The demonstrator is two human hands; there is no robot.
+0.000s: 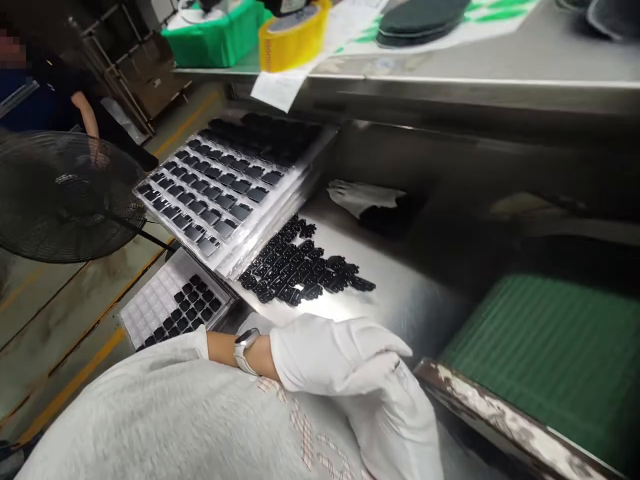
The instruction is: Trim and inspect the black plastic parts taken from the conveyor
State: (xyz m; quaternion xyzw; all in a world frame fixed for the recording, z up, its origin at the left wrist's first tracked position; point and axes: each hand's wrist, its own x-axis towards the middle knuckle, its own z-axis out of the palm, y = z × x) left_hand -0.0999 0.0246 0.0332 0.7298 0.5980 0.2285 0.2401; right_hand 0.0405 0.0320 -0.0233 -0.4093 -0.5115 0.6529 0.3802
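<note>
Both my hands wear white gloves and meet low in the middle of the view. My left hand (335,353), with a watch (245,348) on its wrist, lies across my right hand (395,427), and its fingers are curled onto the right glove. The right hand's fingers are hidden under it. Just beyond the hands a pile of small black parts (300,268) lies on the steel table (410,293). Left of the pile stands a stack of trays (210,193) filled with rows of black parts. A white tray (165,308) below it is partly filled.
A green conveyor belt (550,353) runs at the right behind a worn metal edge. A loose white glove (365,197) lies farther back. The upper shelf holds a yellow tape roll (293,37), a green box (215,40) and black insoles (420,20). A black fan (60,193) and another person's arm (87,117) are at the left.
</note>
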